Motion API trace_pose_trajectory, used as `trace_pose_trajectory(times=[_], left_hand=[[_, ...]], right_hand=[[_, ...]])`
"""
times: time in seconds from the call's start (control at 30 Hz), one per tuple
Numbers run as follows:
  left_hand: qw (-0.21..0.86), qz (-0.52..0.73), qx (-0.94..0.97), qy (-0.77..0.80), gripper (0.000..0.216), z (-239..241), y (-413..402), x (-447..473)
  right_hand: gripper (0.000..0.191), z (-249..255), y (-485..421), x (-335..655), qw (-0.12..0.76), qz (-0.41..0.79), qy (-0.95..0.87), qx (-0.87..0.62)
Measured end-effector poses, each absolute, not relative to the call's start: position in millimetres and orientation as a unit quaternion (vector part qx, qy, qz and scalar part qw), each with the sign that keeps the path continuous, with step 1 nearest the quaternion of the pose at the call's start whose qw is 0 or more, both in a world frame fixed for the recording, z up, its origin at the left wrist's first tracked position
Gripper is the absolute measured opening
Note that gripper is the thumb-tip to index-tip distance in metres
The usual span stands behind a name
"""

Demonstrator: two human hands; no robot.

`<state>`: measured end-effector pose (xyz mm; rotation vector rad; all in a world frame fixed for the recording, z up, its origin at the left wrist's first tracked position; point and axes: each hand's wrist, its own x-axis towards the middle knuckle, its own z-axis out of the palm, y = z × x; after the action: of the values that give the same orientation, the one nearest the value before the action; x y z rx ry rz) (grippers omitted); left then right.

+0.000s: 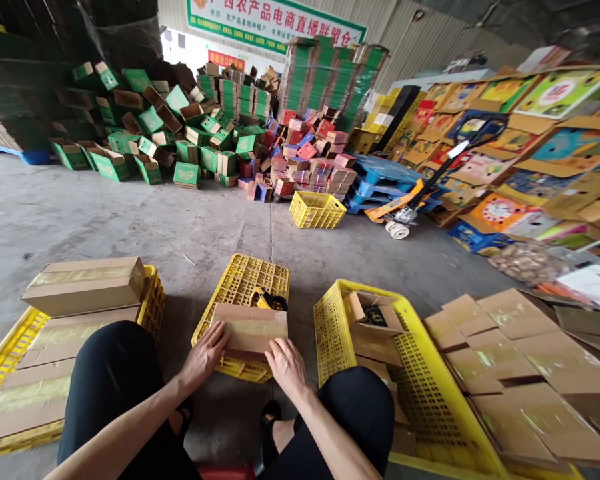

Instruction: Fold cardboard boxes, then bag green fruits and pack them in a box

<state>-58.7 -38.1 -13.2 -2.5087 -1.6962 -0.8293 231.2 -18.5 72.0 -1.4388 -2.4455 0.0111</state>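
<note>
A taped cardboard box point(253, 328) lies on an upturned yellow crate point(243, 277) between my knees. My left hand point(207, 348) holds the box at its left end, fingers over the top edge. At the right end, my right hand point(286, 363) grips the near corner with its fingers bent. Just behind the box, a yellow and black tape dispenser point(269, 299) rests on the crate. To the right, a yellow crate point(430, 400) holds several cardboard boxes, one with an open top point(375, 313) and dark contents that I cannot make out.
Taped boxes point(87, 283) fill a yellow crate at my left. More cardboard boxes point(520, 333) are stacked at the right. Farther off are a yellow basket point(317, 210), a pallet jack point(405, 207), blue pallets point(385, 173) and heaps of green boxes point(187, 173).
</note>
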Motion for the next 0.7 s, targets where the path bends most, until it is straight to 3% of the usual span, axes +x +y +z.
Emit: trace_pose_trajectory(times=[0.23,0.7], left_hand=[[-0.017,-0.247,-0.798,-0.550,0.065,-1.2,-32.4,-36.9],[-0.038,-0.258,-0.813,-0.520,0.054,4.6,-45.6,-53.4]], right_hand=[[0.044,80.8,-6.3,208.7,0.137,0.025,-0.855,-0.500],[0.031,76.6,-10.0,227.6,0.173,0.076,-0.869,-0.457]])
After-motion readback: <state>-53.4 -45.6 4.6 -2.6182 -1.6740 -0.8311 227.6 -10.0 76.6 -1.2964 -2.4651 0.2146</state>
